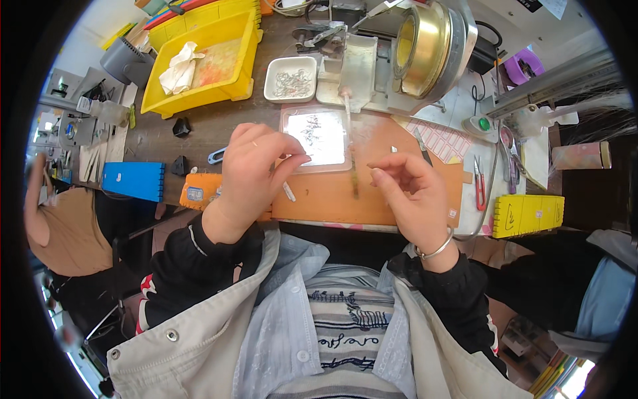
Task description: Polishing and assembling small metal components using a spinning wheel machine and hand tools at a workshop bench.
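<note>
My left hand (pixel 249 176) is closed in a pinch at the lower left corner of a shallow clear tray (pixel 335 158), bright white inside, with a heap of small dark thin pieces (pixel 314 130) in it. To the right of the tray, my right hand (pixel 417 199) is also pinched, thumb against forefinger, above an orange-brown work mat (pixel 319 203). Whatever the fingertips of either hand hold is too small to make out. A small white strip (pixel 289 192) lies on the mat beside my left hand. Behind the tray stands a white square dish (pixel 272 85) with thin wire-like pieces.
A yellow bin (pixel 249 50) with a white cloth stands far left. A large gold-coloured spool (pixel 411 50) and a clear plastic block (pixel 359 73) are at the back. Red-handled scissors (pixel 480 189) lie right. Yellow (pixel 528 216) and blue (pixel 133 181) panels flank the table; people sit on both sides.
</note>
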Available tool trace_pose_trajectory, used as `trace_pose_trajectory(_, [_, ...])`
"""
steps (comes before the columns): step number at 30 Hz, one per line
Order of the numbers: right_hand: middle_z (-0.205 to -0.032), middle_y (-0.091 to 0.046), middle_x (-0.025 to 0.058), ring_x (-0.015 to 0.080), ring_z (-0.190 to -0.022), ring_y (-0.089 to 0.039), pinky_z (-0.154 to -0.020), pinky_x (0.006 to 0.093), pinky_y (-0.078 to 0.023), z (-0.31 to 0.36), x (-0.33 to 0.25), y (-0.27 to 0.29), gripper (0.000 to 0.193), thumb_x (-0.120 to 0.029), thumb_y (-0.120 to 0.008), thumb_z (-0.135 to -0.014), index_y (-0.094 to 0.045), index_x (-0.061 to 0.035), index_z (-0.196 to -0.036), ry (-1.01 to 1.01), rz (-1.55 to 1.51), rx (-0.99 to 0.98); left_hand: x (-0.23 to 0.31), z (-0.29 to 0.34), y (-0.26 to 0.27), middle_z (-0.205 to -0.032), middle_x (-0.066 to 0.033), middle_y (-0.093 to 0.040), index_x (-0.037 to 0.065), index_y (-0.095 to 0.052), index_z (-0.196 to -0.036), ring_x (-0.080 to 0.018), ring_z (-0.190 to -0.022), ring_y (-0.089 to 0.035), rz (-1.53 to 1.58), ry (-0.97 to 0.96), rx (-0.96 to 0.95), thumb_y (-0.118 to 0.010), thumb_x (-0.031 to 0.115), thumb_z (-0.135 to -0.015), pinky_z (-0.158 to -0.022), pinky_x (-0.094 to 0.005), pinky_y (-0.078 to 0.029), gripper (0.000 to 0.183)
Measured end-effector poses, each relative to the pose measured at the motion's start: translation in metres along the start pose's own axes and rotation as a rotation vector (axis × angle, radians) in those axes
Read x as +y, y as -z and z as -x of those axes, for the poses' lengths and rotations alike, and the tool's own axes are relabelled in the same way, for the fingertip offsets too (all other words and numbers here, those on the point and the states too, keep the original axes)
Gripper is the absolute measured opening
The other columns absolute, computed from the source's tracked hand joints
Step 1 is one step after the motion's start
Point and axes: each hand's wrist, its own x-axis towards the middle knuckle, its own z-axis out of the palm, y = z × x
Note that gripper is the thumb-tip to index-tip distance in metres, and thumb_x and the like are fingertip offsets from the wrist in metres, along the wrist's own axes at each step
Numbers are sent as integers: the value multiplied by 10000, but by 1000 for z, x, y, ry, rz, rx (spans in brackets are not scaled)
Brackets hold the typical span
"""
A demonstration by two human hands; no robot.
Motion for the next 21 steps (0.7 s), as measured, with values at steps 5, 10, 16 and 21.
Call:
trace_pose_trajectory(5, [-822,-663,-29,16,-717,-570,-621,172,-425,3,7,1,110,-91,-679,-921,-682,-13,-999,-53,6,24,-14,6,-9,-744,-33,-651,76,-692,-791,-226,-775,-604,-38,-38,-164,-767,94,-737,-761,-360,-433,94])
trace_pose_trajectory(10, [-878,-675,-3,32,-768,-605,-649,175,-451,9,18,16,131,-75,-662,-938,-663,-1,-1046,-64,-97,83,-14,-2,-13,-919,-56,-662,84,-702,-884,-267,-916,-593,-92,-59,-137,-741,115,-771,-820,-382,-429,124])
trace_pose_trajectory(16, [-913,-674,8,42,-802,-620,-690,179,-469,7,14,13,138,-69,-662,-939,-654,1,-1057,-68,-125,85,-20,-23,-29,-951,-73,-634,90,-682,-884,-305,-973,-576,-98,105,-182,-746,116,-757,-832,-419,-422,144])
trace_pose_trajectory(21, [-926,-674,10,47,-809,-621,-702,180,-472,8,13,15,136,-64,-661,-938,-650,7,-1053,-60,-125,62,-23,-28,-35,-915,-80,-626,90,-669,-852,-308,-961,-578,-101,112,-280,-740,105,-750,-822,-419,-427,125])
